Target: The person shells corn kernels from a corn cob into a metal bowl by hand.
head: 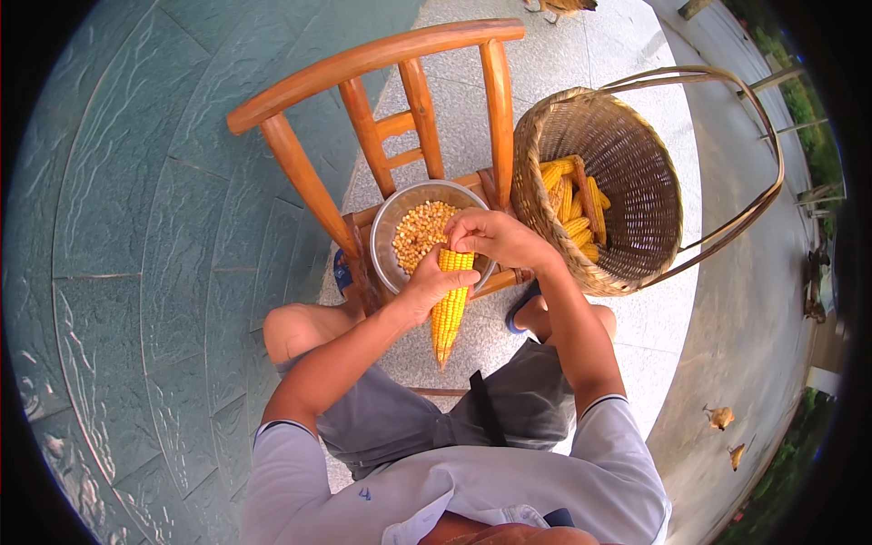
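My left hand [438,279] is wrapped around an ear of yellow corn [449,310], its tapered tip pointing down toward my lap. At the upper end of the ear, my right hand [487,237] has its fingertips bent against the kernels; whether it pinches any is hidden. Both hands are over the near right part of a metal bowl [383,262]. Loose corn kernels [419,231] cover much of the visible bottom of the bowl. Under the bowl is the seat of a wooden chair [466,180].
Right of the chair, a tilted wicker basket [640,204] holds several corn ears [579,218]; its tall handle [773,146] arches outward. The chair's backrest [381,58] rises beyond the bowl. One chicken [562,7] is at the top, two birds [719,417] at lower right.
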Demonstrator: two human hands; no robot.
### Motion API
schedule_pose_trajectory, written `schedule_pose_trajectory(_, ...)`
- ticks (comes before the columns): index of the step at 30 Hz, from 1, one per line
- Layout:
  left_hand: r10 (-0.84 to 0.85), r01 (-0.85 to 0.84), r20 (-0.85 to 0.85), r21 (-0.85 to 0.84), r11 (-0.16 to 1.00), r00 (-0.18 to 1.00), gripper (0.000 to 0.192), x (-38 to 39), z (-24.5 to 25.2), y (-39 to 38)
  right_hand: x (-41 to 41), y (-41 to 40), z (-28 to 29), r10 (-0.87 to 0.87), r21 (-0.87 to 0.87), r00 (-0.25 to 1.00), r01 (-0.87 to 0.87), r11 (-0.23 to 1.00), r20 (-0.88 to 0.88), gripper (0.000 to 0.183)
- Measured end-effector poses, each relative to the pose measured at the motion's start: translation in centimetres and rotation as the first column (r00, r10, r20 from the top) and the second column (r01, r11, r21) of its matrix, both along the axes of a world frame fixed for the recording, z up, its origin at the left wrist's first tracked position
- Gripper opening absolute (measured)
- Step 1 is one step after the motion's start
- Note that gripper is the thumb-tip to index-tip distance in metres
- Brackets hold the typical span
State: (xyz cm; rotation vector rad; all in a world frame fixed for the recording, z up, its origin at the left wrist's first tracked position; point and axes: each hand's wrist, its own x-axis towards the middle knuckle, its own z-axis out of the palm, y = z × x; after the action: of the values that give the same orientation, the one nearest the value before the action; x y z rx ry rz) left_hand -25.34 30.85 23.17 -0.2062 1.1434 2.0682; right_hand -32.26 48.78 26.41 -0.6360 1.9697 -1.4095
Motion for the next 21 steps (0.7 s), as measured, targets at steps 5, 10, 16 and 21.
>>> schedule_pose_trajectory(5,0.130,-0.133,-0.049,-0.071,0.989,0.990,0.044,-0.1,0.2,0.7,0.9,-0.4,1.2,-0.140,-0.108,0.988,0.132,0.985,-0.071,0.012)
schedule_pose_trajectory(10,0.136,-0.145,-0.102,-0.096,0.985,0.985,0.037,-0.3,1.0,0.7,0.9,0.2,1.3,-0.175,-0.246,0.969,0.215,0.945,0.174,0.011)
schedule_pose_trajectory(16,-0.008,0.003,-0.056,-0.093,0.996,0.998,0.037,0.0,1.1,0.4,0.5,0.5,0.8,-0.016,-0.109,1.000,0.013,0.994,-0.026,0.007)
schedule_pose_trajectory(21,-0.039,0.041,0.035,-0.049,0.998,0.999,0.029,-0.2,0.7,0.0,1.0,-0.2,0.8,-0.055,0.001,0.979,0.057,0.998,-0.195,0.006)
